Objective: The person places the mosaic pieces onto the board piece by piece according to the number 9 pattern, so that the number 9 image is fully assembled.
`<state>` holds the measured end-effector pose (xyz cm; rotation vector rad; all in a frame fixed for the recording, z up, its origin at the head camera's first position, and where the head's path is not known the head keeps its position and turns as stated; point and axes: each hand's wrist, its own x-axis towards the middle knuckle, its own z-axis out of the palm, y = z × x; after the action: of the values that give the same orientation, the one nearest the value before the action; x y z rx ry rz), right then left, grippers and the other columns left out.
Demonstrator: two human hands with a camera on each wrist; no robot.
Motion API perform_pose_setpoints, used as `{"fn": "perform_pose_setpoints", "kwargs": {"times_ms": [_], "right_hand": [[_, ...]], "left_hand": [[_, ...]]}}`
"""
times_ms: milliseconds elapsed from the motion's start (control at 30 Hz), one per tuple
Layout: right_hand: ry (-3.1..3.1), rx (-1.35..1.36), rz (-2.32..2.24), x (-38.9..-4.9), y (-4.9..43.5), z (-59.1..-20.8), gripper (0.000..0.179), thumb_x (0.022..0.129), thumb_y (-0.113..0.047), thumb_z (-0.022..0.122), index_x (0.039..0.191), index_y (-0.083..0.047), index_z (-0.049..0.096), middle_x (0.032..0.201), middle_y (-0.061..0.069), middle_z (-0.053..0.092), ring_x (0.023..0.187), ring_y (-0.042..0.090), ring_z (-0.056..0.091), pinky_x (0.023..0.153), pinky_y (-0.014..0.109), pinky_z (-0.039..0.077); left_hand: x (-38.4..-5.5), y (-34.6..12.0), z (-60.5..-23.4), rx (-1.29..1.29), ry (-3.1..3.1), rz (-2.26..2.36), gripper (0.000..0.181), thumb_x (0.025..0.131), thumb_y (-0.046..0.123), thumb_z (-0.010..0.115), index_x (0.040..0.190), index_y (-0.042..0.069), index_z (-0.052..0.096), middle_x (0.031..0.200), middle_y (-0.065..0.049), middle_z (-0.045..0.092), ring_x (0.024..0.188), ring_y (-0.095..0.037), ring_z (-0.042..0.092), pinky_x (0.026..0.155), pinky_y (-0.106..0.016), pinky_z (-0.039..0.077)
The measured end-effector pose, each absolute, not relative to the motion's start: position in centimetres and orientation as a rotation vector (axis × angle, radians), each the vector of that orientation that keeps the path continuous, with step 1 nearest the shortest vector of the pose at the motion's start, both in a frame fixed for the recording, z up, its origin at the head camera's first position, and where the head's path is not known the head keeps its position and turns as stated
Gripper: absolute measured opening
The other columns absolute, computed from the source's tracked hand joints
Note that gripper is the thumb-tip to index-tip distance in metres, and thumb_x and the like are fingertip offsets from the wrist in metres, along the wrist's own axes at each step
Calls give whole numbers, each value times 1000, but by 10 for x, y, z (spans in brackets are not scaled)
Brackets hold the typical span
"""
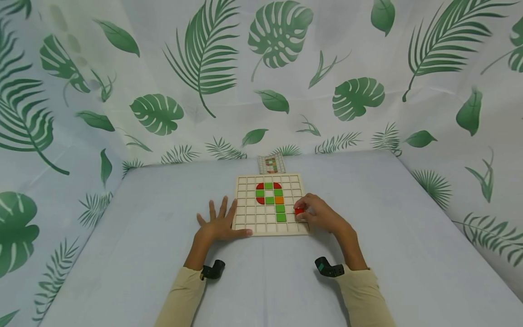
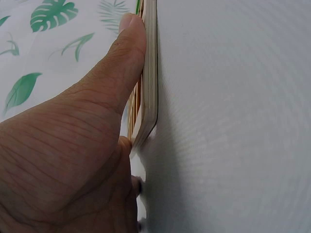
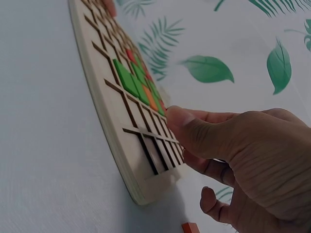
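Observation:
A wooden grid board (image 1: 249, 213) lies on the table with red, green and orange tiles in its cells, forming a shape like a 9. My left hand (image 1: 220, 226) rests at the board's left front corner, fingers spread and thumb along the front edge; the left wrist view shows that thumb (image 2: 129, 43) against the board's side. Over the board's right columns, my right hand (image 1: 320, 214) pinches a small red tile (image 1: 299, 211) between thumb and fingers. In the right wrist view the thumb (image 3: 180, 119) mostly hides this tile.
Behind the board stands a small card (image 1: 271, 164) with a similar coloured pattern on a grid. A red-orange block (image 3: 191, 227) shows below the right hand, beside the board. Leaf-printed white cloth (image 1: 273, 100) rises behind the pale table (image 1: 261, 277) and at its sides.

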<state>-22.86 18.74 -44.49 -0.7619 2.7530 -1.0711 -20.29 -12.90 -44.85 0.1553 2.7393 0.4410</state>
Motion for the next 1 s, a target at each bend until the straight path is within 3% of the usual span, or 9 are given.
{"fn": "perform_pose_setpoints", "kwargs": {"times_ms": [1000], "right_hand": [[2682,-906,-983,-224,153,-453,24,83,-15,79,102,-6,69,91,1,63,86,15,50,77,27,44]], "left_hand": [[-205,-130,-451,147,2730,428,111,78,76,58,159,24,3,165,-11,-10,147,-47,-18,105,-80,-1]]}}
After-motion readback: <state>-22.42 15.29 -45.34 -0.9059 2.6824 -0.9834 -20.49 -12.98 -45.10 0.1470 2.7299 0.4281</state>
